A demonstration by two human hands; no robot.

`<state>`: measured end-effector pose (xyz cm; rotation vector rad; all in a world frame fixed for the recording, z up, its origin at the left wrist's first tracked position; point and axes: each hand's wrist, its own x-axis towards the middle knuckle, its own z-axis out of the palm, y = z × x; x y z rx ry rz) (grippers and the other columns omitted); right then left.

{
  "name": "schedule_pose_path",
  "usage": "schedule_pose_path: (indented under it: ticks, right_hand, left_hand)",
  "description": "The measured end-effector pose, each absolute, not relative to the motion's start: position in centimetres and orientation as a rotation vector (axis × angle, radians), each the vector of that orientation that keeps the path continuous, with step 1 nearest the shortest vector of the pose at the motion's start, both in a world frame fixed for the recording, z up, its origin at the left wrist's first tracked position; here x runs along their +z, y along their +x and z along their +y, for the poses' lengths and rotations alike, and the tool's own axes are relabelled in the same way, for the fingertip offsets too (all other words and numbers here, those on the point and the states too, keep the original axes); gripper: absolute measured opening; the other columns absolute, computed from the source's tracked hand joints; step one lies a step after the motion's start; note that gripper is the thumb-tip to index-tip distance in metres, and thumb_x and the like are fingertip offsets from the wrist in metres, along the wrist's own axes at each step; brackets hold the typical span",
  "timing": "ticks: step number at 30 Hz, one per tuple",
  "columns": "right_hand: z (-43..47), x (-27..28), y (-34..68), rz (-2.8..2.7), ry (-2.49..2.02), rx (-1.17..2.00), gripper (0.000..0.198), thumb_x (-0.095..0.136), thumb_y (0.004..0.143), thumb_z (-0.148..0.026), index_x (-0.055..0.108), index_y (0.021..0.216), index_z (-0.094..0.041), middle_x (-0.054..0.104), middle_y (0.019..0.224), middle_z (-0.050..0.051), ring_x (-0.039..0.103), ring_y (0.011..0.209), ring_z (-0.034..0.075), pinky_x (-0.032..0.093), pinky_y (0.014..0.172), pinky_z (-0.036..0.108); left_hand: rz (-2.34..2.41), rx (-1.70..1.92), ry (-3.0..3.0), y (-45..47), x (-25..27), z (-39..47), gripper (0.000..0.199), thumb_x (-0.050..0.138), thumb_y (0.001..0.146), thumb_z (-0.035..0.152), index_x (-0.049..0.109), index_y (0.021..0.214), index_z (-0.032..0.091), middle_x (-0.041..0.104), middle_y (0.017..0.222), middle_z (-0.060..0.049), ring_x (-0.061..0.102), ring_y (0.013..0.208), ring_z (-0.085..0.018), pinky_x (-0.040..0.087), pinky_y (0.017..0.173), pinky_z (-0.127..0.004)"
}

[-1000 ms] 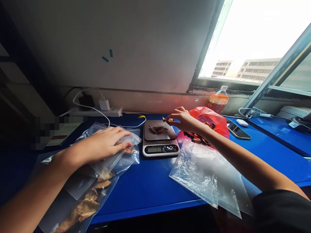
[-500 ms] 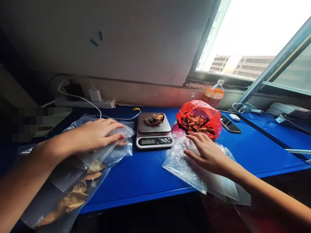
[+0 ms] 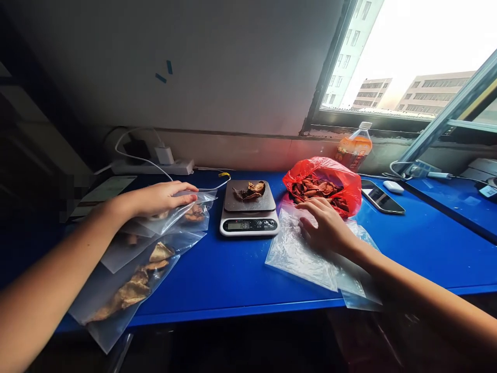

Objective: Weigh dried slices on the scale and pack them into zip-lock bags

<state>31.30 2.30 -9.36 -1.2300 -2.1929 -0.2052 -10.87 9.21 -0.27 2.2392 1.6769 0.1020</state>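
While your left hand (image 3: 166, 199) lies over the clear bags of dried slices (image 3: 176, 223), its fingers extended close together, you cannot tell whether it pinches the plastic. Your right hand (image 3: 320, 220) is over the flat clear bags (image 3: 295, 251), thumb spread from its loosely curved fingers; whether it touches them is unclear. Between your hands, beyond the reach of either grip, dried pieces (image 3: 254, 190) sit on the scale (image 3: 249, 228). Just past your right fingertips, the open red bag (image 3: 298, 168) holds many more dark slices (image 3: 316, 187).
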Motion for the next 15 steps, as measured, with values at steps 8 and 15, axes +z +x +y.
schedule_pose_path:
  ticks: [8,15]
  right_hand:
    - [4.6,-5.7,30.7,-2.164,-1.08,-0.276,0.024,0.049,0.087,-0.008,0.065,0.101,-0.021,0.071,0.095,0.009,0.061,0.088,0.025,0.051,0.081,0.042]
    - [1.2,0.2,25.0,-2.428,-0.883,-0.214,0.028,0.048,0.087,-0.002,0.065,0.099,-0.02,0.068,0.09,0.008,0.054,0.09,0.025,0.048,0.082,0.042]
  left_hand:
    - [1.76,0.097,2.406,-10.6,1.4,10.0,0.064,0.05,0.09,0.063,0.064,0.136,0.02,0.059,0.147,-0.016,0.043,0.141,-0.039,0.026,0.118,-0.056]
    - [1.327,0.39,2.642,-5.5,3.5,5.3,0.053,0.045,0.098,0.057,0.059,0.141,0.029,0.059,0.147,-0.006,0.052,0.136,-0.033,0.04,0.115,-0.047]
